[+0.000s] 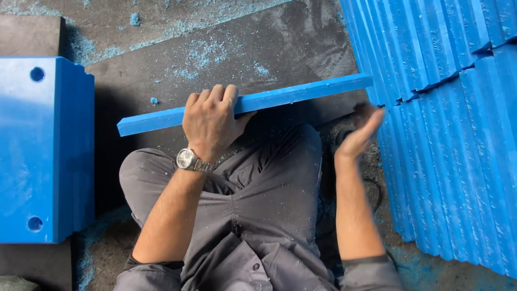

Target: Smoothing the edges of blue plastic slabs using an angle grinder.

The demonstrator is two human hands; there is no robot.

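Two hands show in the head view: the left hand (211,119) is clenched over the middle of a long blue plastic bar (301,92), which runs slanting across the lap to either side. The right hand (358,134), blurred, is flat-open and empty just below the bar's right end, beside stacked blue slabs (447,134).

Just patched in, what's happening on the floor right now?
A person sits cross-legged on a dark mat dusted with blue shavings. Their left hand grips a long blue plastic bar near its middle, holding it across in front of their knees. The right hand is open and blurred beside the bar's right end, holding nothing. A stack of similar blue bars lies to the right, and a thick blue block with holes sits to the left.
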